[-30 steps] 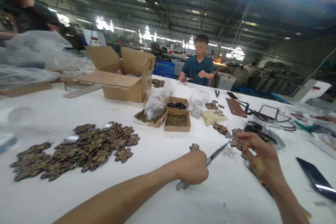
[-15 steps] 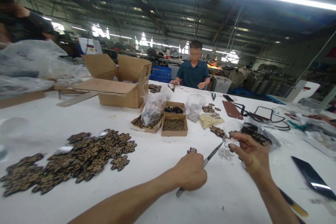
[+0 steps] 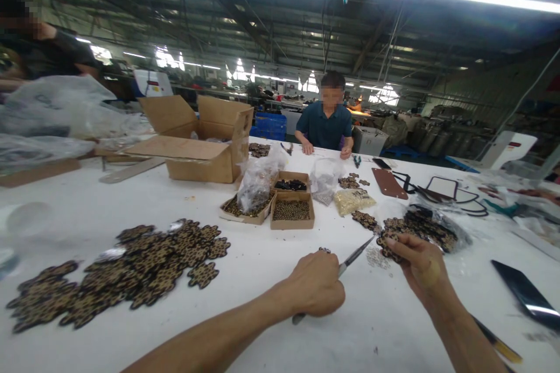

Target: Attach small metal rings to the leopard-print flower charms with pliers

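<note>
My left hand [image 3: 318, 284] is closed in a fist around a pair of slim metal tweezers [image 3: 355, 255], whose pointed end reaches up and right. In my right hand [image 3: 422, 262], a leopard-print flower-shaped patch [image 3: 389, 246] is pinched between thumb and fingers. The tweezer tip is close to the patch's left edge; I cannot tell if they touch. Below the patch lies a scatter of tiny pale metal pieces [image 3: 378, 257]. Another patch [image 3: 324, 249] shows just behind my left fist, mostly hidden. More leopard-print patches [image 3: 365, 221] lie beyond the tweezer tip.
A large pile of leopard-print patches [image 3: 144, 268] spreads at left. Small boxes of brass-coloured studs [image 3: 292, 210] and black pieces [image 3: 291, 185] stand mid-table near an open carton [image 3: 201, 166]. A dark phone-like slab [image 3: 527, 294] lies right. A co-worker [image 3: 326, 119] sits opposite.
My right hand has turned and lowered slightly, so the patch's printed face now shows. The left hand stays nearly still with the tweezers. The co-worker's hands have shifted right.
</note>
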`<state>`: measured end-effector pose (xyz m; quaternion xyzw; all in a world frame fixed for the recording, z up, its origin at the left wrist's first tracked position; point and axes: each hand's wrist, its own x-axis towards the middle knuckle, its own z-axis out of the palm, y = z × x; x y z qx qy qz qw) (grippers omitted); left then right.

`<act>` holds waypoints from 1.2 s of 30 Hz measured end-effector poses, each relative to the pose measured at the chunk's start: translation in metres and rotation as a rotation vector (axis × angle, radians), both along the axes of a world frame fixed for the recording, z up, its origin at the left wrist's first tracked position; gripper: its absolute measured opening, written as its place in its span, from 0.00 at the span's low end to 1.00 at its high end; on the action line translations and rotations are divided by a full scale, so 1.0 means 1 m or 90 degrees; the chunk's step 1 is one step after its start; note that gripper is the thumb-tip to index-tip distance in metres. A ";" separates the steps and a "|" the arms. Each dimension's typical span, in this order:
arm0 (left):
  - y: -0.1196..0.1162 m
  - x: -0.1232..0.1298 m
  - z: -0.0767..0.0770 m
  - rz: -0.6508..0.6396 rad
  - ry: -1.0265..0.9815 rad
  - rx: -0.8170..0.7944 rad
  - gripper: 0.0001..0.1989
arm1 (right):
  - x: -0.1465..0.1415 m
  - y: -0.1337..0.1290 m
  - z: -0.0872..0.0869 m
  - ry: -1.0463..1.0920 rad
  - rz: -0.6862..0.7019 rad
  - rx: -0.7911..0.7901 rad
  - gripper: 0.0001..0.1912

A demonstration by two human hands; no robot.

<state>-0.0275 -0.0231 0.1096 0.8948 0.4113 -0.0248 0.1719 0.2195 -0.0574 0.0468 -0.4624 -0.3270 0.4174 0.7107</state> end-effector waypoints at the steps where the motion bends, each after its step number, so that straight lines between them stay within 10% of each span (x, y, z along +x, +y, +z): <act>1: 0.000 0.000 0.000 -0.002 -0.001 0.000 0.12 | -0.001 0.000 0.001 -0.002 0.001 0.000 0.12; 36: -0.001 -0.002 -0.005 0.027 0.010 0.074 0.13 | -0.003 -0.004 0.007 -0.005 0.026 0.005 0.15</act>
